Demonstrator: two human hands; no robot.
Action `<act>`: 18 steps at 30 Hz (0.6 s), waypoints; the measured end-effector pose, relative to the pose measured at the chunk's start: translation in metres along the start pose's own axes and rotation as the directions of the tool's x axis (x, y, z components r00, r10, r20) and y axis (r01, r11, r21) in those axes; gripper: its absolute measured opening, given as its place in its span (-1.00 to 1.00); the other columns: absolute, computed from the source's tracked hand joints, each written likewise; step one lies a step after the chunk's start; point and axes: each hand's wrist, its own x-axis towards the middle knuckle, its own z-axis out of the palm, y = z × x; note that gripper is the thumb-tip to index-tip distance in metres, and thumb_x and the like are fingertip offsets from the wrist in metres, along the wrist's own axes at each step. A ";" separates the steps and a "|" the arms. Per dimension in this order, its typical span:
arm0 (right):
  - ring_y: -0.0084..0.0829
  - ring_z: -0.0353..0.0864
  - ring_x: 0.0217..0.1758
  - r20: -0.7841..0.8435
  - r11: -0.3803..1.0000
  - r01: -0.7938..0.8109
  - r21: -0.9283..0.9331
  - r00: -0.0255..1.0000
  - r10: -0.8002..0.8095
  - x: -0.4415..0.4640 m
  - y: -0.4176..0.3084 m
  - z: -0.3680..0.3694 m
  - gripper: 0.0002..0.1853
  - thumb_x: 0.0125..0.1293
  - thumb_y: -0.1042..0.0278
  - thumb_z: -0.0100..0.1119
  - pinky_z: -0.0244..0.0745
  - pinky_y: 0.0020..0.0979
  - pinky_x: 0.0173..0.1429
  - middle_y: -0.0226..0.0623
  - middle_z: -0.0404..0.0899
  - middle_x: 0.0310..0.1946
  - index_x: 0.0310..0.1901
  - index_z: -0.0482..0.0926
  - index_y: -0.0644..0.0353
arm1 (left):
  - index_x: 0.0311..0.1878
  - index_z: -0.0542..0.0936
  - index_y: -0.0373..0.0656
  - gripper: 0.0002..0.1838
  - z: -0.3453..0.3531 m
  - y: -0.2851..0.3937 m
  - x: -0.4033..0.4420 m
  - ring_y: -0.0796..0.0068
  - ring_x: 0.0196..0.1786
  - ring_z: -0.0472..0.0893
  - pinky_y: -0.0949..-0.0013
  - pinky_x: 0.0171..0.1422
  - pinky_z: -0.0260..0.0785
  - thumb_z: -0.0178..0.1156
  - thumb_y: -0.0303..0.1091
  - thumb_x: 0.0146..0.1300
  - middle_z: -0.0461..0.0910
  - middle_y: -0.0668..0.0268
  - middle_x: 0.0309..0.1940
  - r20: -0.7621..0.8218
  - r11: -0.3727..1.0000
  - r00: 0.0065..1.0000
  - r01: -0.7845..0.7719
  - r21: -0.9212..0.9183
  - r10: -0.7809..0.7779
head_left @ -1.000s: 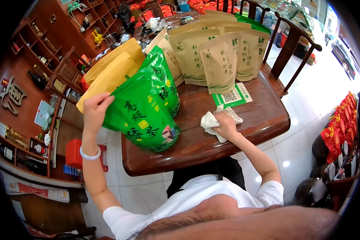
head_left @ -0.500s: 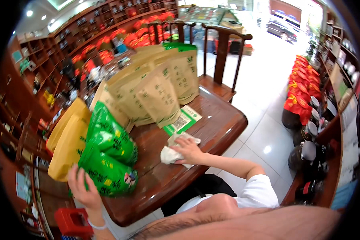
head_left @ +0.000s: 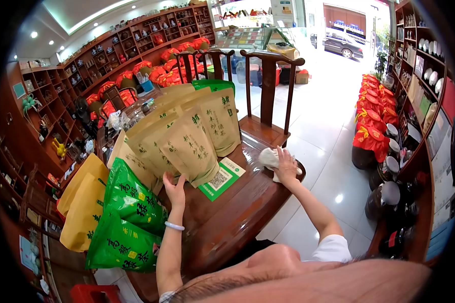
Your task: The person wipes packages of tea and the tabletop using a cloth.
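Near the right end of the dark wooden table point(head_left: 247, 202), my right hand point(head_left: 287, 169) presses a white cloth point(head_left: 270, 158) against the tabletop. My left hand point(head_left: 175, 191), with a pale bangle at the wrist, has its fingers apart at the lower edge of a kraft paper bag point(head_left: 189, 146); whether it touches the bag I cannot tell. Several such bags stand upright behind it. Two shiny green bags point(head_left: 124, 240) printed with characters lie left of my forearm. A green and white QR code card point(head_left: 221, 179) rests between my hands.
Yellow paper bags point(head_left: 86, 202) stand at the table's left edge. Wooden chairs point(head_left: 270, 86) line the far side. Dark jars with red cloth covers point(head_left: 370, 139) fill the floor at right, beside shelving. A red plastic stool point(head_left: 93, 294) is at lower left.
My right hand has slid the cloth rightward and away to the table's far right corner. My left hand has moved from the green bags rightward to the kraft bags.
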 end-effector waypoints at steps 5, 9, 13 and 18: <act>-0.12 0.13 0.32 -0.030 0.994 0.090 0.060 0.996 -0.089 -0.010 -0.011 -0.021 -0.07 -0.04 -0.08 0.32 0.12 0.06 0.16 -0.12 0.05 0.32 0.37 0.07 -0.15 | 0.15 0.35 -0.44 -0.53 0.016 -0.016 0.021 0.52 0.00 0.48 0.46 0.10 0.32 0.16 -0.36 0.26 0.51 0.21 -0.01 0.148 0.921 0.988 0.092 -0.379 -0.038; -0.08 0.10 0.31 0.044 0.961 0.277 0.009 0.960 -0.277 -0.020 -0.011 -0.028 -0.18 -0.01 -0.14 0.27 0.04 0.08 0.23 -0.11 0.06 0.32 0.33 0.16 -0.38 | -0.19 0.59 -0.42 -0.67 0.028 -0.014 0.020 0.68 -0.26 0.46 0.56 -0.13 0.31 0.10 -0.25 0.33 0.60 0.38 -0.31 0.147 0.938 0.983 0.153 -0.311 -0.112; -0.18 0.31 0.14 -0.057 0.935 0.354 0.035 0.934 -0.352 -0.020 -0.010 -0.015 -0.41 -0.08 0.15 0.33 0.23 0.02 0.05 -0.31 0.34 0.10 0.10 0.48 -0.38 | -0.17 0.59 -0.40 -0.69 0.015 -0.006 0.003 0.73 -0.35 0.44 0.60 -0.24 0.28 0.13 -0.26 0.31 0.58 0.43 -0.33 -0.002 0.913 0.998 0.060 -0.403 -0.066; -0.13 0.37 0.09 -0.102 0.938 0.315 0.141 0.948 -0.303 -0.020 -0.019 -0.007 -0.46 -0.13 0.42 0.28 0.30 -0.10 0.03 -0.27 0.40 0.03 0.00 0.55 -0.22 | -0.19 0.59 -0.38 -0.72 -0.023 0.034 -0.034 0.74 -0.34 0.44 0.62 -0.24 0.29 0.11 -0.28 0.32 0.59 0.43 -0.34 -0.058 0.919 0.993 0.076 -0.386 -0.107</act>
